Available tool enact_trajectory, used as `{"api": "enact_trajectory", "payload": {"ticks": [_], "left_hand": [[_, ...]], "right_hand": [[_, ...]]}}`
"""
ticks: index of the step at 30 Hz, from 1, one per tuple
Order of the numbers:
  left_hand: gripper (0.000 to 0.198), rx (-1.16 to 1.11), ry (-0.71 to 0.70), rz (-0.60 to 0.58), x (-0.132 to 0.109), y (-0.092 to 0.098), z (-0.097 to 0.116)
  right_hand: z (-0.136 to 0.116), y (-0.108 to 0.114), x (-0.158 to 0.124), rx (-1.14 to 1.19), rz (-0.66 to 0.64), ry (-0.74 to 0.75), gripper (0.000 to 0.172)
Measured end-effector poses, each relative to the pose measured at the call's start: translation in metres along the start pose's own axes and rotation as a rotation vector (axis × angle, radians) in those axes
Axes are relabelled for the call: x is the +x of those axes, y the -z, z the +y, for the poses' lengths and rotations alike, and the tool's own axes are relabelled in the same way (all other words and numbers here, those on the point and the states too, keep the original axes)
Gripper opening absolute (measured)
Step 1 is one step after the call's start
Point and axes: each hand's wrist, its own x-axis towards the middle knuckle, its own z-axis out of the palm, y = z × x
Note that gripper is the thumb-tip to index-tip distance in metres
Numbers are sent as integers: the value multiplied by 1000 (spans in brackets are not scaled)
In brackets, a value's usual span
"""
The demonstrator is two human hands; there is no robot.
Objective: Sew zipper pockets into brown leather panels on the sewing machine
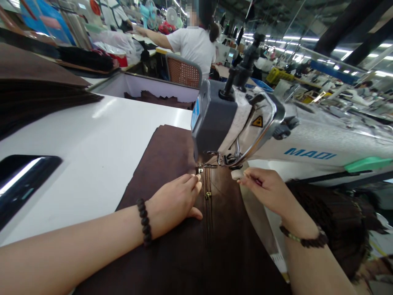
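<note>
A dark brown leather panel (172, 164) lies under the head of a sewing machine (215, 119). Down its middle runs a zipper (205, 217) with a gold-coloured zipper pull (208, 195). My left hand (176, 196) rests on the leather left of the zipper, fingers stretched out and thumb apart, fingertips close to the presser foot (201, 169). On the right, my right hand (267, 188) has its fingers curled, thumb and finger pinched at a small white round piece (237, 175) beside the needle area. What that piece is, I cannot make out.
Stacked brown leather pieces (37, 86) lie at the left on the white table (101, 135). Behind it is a bin (159, 86) with brown scraps. A dark bundle (331, 221) sits at the right. A seated person in white (196, 49) works beyond.
</note>
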Motion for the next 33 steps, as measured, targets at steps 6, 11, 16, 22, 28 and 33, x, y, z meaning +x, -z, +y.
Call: {"api": "enact_trajectory", "payload": {"ticks": [6,11,16,22,28,33], "left_hand": [[68,10,-22,12,-1,-2,-1],[63,5,-28,39,-3,-1,0],[60,20,-27,22,-4,3,1],[58,41,-11,-38,-5,7,3],[58,53,9,-61,-6,10,4],[53,19,53,-48,-8,9,3]], "right_hand": [[9,-21,8,-338,152,52,9],[-1,-36,9,-453,86,-16,12],[10,-30,11,-461,125,-74,24],[26,-8,-6,-572,-52,-203,22],[-4,-21,-31,-660,147,-22,34],[-47,-64,-32,-318,-21,212,45]]}}
